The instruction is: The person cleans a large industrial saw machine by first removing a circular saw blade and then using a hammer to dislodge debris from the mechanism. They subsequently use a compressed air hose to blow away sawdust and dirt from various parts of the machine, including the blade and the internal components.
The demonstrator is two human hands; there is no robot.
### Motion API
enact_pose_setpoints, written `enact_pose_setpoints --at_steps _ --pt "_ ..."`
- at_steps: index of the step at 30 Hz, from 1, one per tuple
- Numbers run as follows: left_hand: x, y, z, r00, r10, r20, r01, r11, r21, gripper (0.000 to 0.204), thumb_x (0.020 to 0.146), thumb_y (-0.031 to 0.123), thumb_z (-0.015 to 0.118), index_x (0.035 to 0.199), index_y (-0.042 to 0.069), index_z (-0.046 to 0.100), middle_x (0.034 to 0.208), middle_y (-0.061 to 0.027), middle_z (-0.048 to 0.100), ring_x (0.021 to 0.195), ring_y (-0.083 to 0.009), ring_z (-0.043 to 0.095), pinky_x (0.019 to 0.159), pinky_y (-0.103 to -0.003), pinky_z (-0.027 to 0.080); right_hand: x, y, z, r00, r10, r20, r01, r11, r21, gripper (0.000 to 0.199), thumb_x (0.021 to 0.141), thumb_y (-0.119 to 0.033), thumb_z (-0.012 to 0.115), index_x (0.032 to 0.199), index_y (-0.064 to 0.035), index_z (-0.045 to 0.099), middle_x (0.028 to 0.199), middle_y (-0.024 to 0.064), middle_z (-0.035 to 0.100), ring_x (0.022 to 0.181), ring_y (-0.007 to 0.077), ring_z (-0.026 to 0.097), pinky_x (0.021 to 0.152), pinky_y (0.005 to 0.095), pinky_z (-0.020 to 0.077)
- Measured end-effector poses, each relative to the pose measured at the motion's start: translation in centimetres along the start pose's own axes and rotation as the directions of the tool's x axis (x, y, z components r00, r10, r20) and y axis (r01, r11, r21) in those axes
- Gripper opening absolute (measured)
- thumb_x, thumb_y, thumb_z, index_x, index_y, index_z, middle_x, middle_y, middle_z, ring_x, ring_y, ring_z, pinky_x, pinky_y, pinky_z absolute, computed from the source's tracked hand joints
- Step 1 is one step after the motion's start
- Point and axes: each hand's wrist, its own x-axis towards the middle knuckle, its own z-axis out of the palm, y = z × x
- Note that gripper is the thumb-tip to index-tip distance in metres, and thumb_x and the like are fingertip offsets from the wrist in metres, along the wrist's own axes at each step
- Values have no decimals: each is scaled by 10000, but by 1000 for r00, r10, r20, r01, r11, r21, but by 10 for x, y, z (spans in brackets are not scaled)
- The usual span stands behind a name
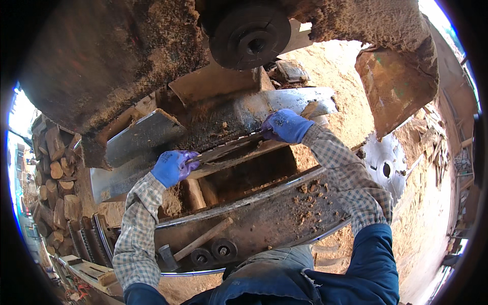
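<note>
My left hand (175, 167), in a blue-purple glove, is closed around the near left end of a long, narrow dark strip (229, 148) with a light, notched edge. Gloved the same way, my right hand (288, 126) is closed at the strip's far right end. The strip slants up to the right between them, and its ends are hidden by my fingers. Just below it runs a pale wooden strip (244, 159), over a dark opening in the machine. Behind my hands lies a sawdust-covered metal part (254, 105) with a shiny upper face.
Nearer my body, a curved metal bed (284, 213) carries wood crumbs, a hammer (203, 239) and two dark round discs (223, 249). A large dark hub (250, 38) overhangs the far side. Logs (60, 193) are stacked left; a shiny metal disc (384, 165) stands right, beside sawdust.
</note>
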Motion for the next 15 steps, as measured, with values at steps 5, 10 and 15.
enact_pose_setpoints --at_steps 5,10,15 --pt "-7 -7 -1 999 -49 -23 48 999 -22 279 884 276 700 1076 77 735 818 -188 687 712 -349 653 668 -436 528 10 -19 -21 997 50 63 -47 998 -43 203 853 -256 706 969 -90 718 889 162 700 836 388 665 747 458 536" --pt "-28 -20 -18 934 230 -273 -214 973 86 235 889 249 710 1024 59 738 852 -138 709 741 -313 665 698 -385 547 18 -56 -81 991 69 116 -67 997 -28 187 843 -222 720 970 -85 724 882 166 703 826 361 681 742 425 544" --pt "-70 18 -69 968 49 -246 -85 987 -139 317 859 255 762 1044 10 686 979 -149 681 885 -308 666 729 -368 556 -6 -100 -146 992 -126 -29 125 992 -27 245 809 -204 732 1026 -93 719 915 145 717 829 318 697 761 397 550"
